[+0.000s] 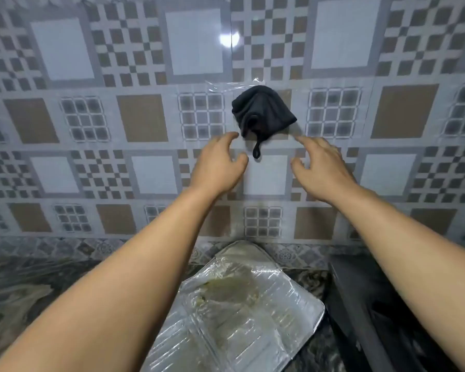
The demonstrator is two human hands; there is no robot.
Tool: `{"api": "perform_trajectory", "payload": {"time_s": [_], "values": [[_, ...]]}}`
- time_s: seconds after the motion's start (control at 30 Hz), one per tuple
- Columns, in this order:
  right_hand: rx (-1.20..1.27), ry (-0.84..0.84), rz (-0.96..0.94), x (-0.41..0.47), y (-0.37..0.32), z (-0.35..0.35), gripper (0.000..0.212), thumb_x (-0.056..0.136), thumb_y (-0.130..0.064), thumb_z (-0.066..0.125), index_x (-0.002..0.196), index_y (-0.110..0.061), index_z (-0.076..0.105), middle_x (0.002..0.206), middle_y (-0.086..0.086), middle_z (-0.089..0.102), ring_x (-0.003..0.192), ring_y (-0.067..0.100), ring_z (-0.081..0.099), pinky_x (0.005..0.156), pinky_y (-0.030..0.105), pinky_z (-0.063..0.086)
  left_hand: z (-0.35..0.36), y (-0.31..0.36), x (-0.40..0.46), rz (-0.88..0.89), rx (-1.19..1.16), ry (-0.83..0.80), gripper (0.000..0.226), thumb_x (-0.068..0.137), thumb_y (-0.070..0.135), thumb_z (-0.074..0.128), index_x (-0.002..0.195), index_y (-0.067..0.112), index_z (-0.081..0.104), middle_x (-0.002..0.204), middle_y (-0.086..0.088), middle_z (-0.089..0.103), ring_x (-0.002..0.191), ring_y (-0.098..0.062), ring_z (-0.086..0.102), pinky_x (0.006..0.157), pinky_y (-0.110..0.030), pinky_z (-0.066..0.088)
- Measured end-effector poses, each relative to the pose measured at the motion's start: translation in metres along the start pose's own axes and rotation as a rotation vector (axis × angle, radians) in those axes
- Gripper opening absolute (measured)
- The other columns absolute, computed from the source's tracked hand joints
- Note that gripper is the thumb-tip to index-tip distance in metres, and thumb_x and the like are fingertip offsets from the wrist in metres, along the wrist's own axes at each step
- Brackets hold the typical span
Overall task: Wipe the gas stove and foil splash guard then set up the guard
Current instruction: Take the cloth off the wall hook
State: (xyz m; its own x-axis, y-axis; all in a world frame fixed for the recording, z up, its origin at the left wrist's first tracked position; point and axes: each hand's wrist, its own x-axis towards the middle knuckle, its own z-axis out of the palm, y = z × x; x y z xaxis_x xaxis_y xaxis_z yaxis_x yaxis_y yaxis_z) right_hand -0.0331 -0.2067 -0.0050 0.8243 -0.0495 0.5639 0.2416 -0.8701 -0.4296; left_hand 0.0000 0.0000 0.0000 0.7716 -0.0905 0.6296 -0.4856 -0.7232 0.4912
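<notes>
Below the cloth [262, 114], both hands open.

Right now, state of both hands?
Left hand: open, fingers relaxed, holds nothing, just below the dark cloth hanging on the wall.
Right hand: open, holds nothing, also short of the cloth.

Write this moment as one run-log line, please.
phase: reaching for dark grey cloth hanging on tiled wall | left hand: open | right hand: open | foil splash guard: flat, stained
</notes>
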Motion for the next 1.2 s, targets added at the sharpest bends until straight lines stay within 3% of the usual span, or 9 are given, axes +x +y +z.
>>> {"api": "perform_trajectory", "payload": {"time_s": [0.23, 0.4, 0.5, 0.63, 0.77, 0.93, 1.0, 1.1, 1.2], "values": [[0.065, 0.085, -0.061, 0.065, 0.001, 0.006, 0.054, 0.096, -0.032, 0.049, 0.147, -0.041, 0.034, 0.148, 0.006, 0.038, 0.137, 0.028, 0.034, 0.111, 0.039, 0.032, 0.004, 0.001, 0.060, 0.047, -0.081, 0.065, 0.053, 0.092, 0.030, 0.056, 0.143, 0.028, 0.046, 0.146, -0.004, 0.041, 0.131, -0.023, 0.044, 0.098, -0.025, 0.032], [0.078, 0.087, -0.076, 0.087, 0.002, 0.019, 0.048, 0.095, -0.034, 0.053, 0.143, -0.039, 0.044, 0.143, 0.010, 0.041, 0.133, 0.030, 0.040, 0.112, 0.039, 0.033, 0.007, 0.004, 0.081, 0.046, -0.083, 0.039, 0.051, 0.090, 0.028, 0.057, 0.141, 0.028, 0.049, 0.147, -0.006, 0.039, 0.128, -0.023, 0.047, 0.099, -0.025, 0.037], [0.151, 0.161, -0.082, 0.094, 0.001, 0.020, 0.047, 0.094, -0.029, 0.058, 0.141, -0.028, 0.050, 0.130, 0.007, 0.048, 0.121, 0.025, 0.048, 0.102, 0.026, 0.036, 0.007, 0.005, 0.088, 0.025, -0.152, -0.014, 0.056, 0.087, 0.030, 0.060, 0.141, 0.023, 0.050, 0.138, -0.004, 0.048, 0.117, -0.020, 0.055, 0.095, -0.026, 0.042], [0.208, 0.169, -0.107, 0.097, -0.008, 0.016, 0.052, 0.089, -0.023, 0.068, 0.139, -0.017, 0.053, 0.124, 0.006, 0.056, 0.114, 0.021, 0.054, 0.097, 0.027, 0.041, 0.003, 0.012, 0.089, 0.028, -0.237, -0.050, 0.064, 0.079, 0.033, 0.062, 0.140, 0.020, 0.051, 0.133, -0.003, 0.058, 0.116, -0.018, 0.058, 0.100, -0.037, 0.050], [0.405, 0.331, -0.052, 0.094, -0.019, 0.006, 0.033, 0.088, -0.013, 0.069, 0.120, -0.021, 0.067, 0.118, -0.002, 0.063, 0.112, 0.015, 0.057, 0.083, 0.015, 0.043, -0.007, 0.019, 0.088, 0.034, -0.379, 0.019, 0.049, 0.089, 0.028, 0.063, 0.137, 0.023, 0.054, 0.129, -0.001, 0.060, 0.112, -0.016, 0.061, 0.097, -0.036, 0.053], [0.618, 0.321, -0.009, 0.073, -0.023, -0.013, 0.026, 0.094, -0.013, 0.059, 0.115, -0.028, 0.062, 0.120, -0.005, 0.058, 0.106, 0.013, 0.054, 0.059, 0.006, 0.044, -0.018, 0.027, 0.075, 0.096, -0.389, 0.105, 0.039, 0.095, 0.015, 0.060, 0.133, 0.025, 0.059, 0.128, 0.007, 0.057, 0.109, -0.006, 0.053, 0.098, -0.040, 0.053], [0.650, 0.309, 0.008, 0.054, -0.019, -0.017, 0.032, 0.094, -0.013, 0.060, 0.120, -0.030, 0.059, 0.124, -0.007, 0.057, 0.111, 0.011, 0.053, 0.067, 0.008, 0.045, -0.019, 0.031, 0.057, 0.057, -0.457, 0.093, 0.038, 0.095, 0.013, 0.059, 0.130, 0.027, 0.061, 0.122, 0.012, 0.058, 0.110, -0.006, 0.055, 0.099, -0.038, 0.053], [0.697, 0.294, 0.079, 0.016, -0.007, -0.019, 0.041, 0.088, -0.012, 0.068, 0.122, -0.033, 0.056, 0.128, -0.003, 0.057, 0.118, 0.013, 0.053, 0.088, 0.026, 0.051, -0.011, 0.035, 0.016, -0.029, -0.629, 0.025, 0.038, 0.094, 0.009, 0.059, 0.125, 0.031, 0.064, 0.115, 0.015, 0.061, 0.101, 0.002, 0.060, 0.089, -0.024, 0.056], [0.741, 0.264, 0.218, -0.029, 0.003, -0.017, 0.048, 0.083, -0.014, 0.075, 0.116, -0.039, 0.052, 0.116, 0.000, 0.065, 0.105, 0.017, 0.062, 0.084, 0.035, 0.056, 0.006, 0.042, -0.028, -0.135, -0.751, -0.058, 0.037, 0.093, 0.007, 0.061, 0.116, 0.035, 0.069, 0.114, 0.019, 0.061, 0.101, -0.001, 0.062, 0.085, -0.025, 0.057]]}}
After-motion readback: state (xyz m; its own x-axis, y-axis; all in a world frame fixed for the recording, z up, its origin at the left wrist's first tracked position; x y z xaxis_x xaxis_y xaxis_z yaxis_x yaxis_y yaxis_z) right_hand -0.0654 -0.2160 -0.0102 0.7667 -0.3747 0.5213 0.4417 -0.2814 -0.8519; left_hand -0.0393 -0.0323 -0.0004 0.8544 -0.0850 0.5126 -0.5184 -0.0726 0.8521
